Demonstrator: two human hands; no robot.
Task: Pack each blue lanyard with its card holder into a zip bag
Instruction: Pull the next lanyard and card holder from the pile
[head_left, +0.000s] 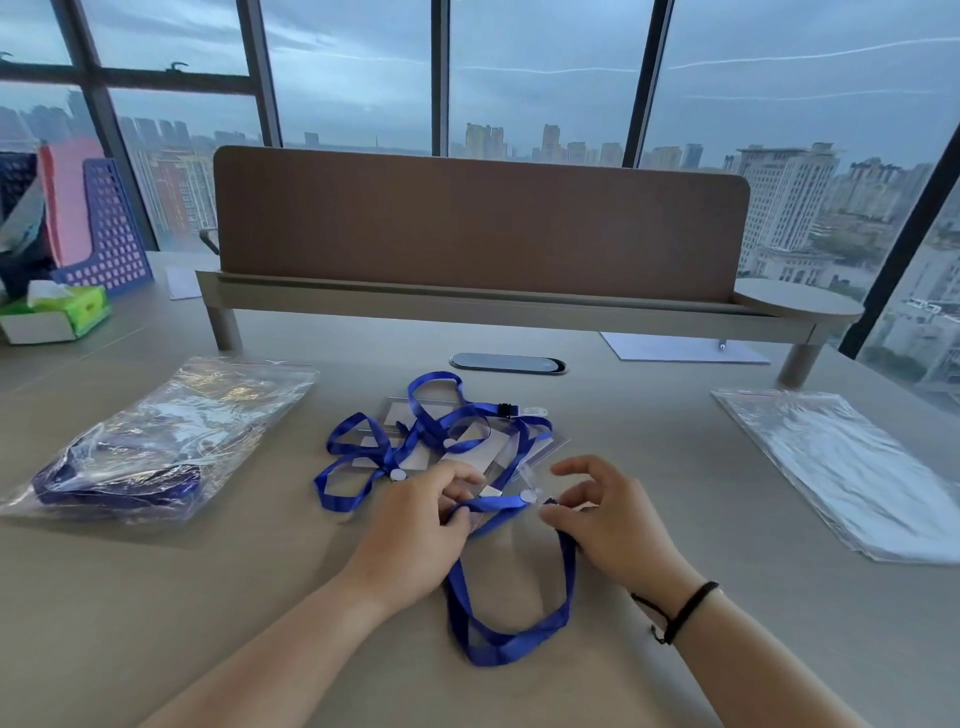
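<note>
Two hands work at a table (156, 597). The left hand (415, 535) pinches a blue lanyard (511, 636) near its top, with the fingers curled around the strap. The right hand (608, 525) pinches the other side of the same lanyard, close to its dark clip and a small white button. The long loop of this lanyard lies on the table, between the two wrists. A clear card holder (498, 480) lies under the fingertips of both hands. Just behind the hands is a pile (415, 431) of more blue lanyards and clear holders, all tangled. To the left lies a filled bag (150, 441) with blue lanyards inside. To the right lies a flat stack of bags (852, 467). A black band (685, 610) is on the right wrist. At the far left stand a tissue box (57, 312) and a blue rack (111, 228). A brown screen (478, 228) stands at the back of the table.
</note>
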